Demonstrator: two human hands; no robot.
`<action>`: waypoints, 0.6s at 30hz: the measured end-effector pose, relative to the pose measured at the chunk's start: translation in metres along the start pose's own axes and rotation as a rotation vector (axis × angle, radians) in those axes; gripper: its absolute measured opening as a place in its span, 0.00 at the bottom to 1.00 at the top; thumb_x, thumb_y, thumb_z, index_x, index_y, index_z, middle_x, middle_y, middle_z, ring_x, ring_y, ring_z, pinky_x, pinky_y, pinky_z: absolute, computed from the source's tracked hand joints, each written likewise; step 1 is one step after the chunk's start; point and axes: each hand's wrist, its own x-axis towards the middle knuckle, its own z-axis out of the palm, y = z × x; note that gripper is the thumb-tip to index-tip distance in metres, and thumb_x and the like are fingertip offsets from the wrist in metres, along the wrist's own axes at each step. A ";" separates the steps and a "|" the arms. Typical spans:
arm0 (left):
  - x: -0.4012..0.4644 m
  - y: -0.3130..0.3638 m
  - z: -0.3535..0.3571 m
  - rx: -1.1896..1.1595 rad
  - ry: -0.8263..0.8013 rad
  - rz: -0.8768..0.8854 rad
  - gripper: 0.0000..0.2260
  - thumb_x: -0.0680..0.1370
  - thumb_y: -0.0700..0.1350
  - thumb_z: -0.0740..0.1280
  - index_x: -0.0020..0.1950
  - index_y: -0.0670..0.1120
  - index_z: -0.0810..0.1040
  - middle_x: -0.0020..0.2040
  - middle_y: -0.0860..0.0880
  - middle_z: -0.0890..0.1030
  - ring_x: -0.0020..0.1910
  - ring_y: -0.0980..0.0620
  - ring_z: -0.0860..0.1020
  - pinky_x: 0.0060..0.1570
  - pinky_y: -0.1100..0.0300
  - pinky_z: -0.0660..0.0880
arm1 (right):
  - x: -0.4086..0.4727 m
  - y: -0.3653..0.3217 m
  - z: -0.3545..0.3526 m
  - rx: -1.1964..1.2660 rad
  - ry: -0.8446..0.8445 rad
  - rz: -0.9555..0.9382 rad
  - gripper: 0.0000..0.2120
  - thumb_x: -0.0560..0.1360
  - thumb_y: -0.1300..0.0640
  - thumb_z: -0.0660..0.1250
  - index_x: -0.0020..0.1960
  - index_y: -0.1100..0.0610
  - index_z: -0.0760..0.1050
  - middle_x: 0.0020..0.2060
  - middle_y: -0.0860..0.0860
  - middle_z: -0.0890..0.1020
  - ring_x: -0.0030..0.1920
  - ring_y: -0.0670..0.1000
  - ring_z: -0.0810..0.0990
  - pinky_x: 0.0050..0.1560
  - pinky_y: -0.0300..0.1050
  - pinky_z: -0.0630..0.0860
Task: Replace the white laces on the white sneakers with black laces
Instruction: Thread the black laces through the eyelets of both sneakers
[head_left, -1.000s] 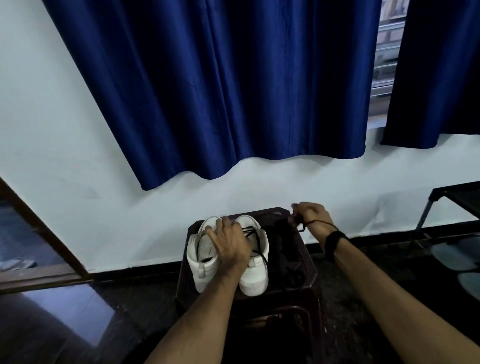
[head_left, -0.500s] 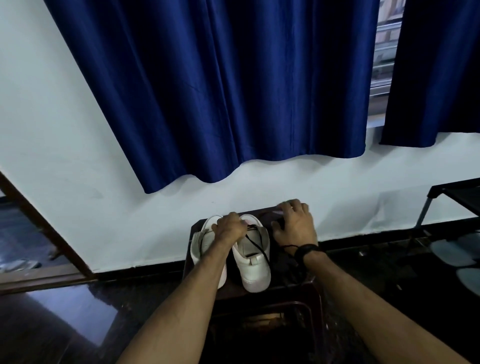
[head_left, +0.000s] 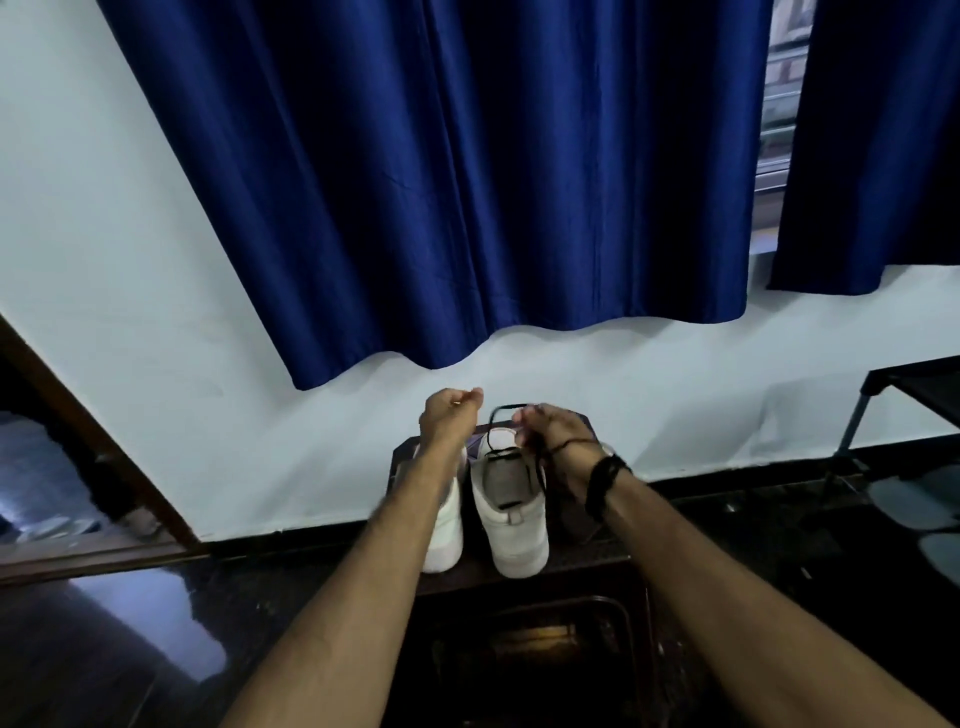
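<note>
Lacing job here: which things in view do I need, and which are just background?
In play: right sneaker, left sneaker, black lace pinched by right hand, left hand, dark stool under the shoes.

Background: blue curtains, black rack, doorframe.

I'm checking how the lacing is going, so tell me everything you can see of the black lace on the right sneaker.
The black lace is a thin, dark cord, apparently flat. It crosses the front of the right sneaker near its tongue, runs down along the opening, and rises in a loop above the toe. The right hand pinches that loop; more black cord hangs beside its wrist. The left hand is curled beside it; whether its grip holds an end is unclear.
</note>
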 end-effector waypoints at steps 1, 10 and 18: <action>-0.009 -0.002 0.003 -0.029 -0.003 0.012 0.13 0.79 0.53 0.65 0.39 0.47 0.78 0.41 0.46 0.81 0.40 0.47 0.79 0.44 0.56 0.77 | 0.002 -0.009 0.002 0.170 0.006 0.030 0.12 0.82 0.57 0.57 0.46 0.58 0.75 0.29 0.52 0.77 0.28 0.47 0.74 0.33 0.38 0.68; -0.044 -0.017 -0.026 -0.258 -0.562 -0.034 0.13 0.81 0.50 0.63 0.46 0.41 0.80 0.28 0.52 0.62 0.23 0.58 0.60 0.28 0.65 0.61 | 0.013 -0.053 -0.011 0.350 0.104 0.074 0.12 0.84 0.54 0.52 0.48 0.56 0.71 0.33 0.50 0.69 0.28 0.45 0.66 0.24 0.34 0.62; -0.030 -0.028 -0.076 0.005 -0.387 0.043 0.12 0.79 0.50 0.69 0.44 0.41 0.83 0.28 0.51 0.65 0.27 0.56 0.61 0.28 0.65 0.59 | 0.000 -0.029 -0.050 -0.163 0.136 0.170 0.12 0.82 0.57 0.58 0.43 0.56 0.76 0.27 0.48 0.68 0.21 0.43 0.62 0.20 0.35 0.57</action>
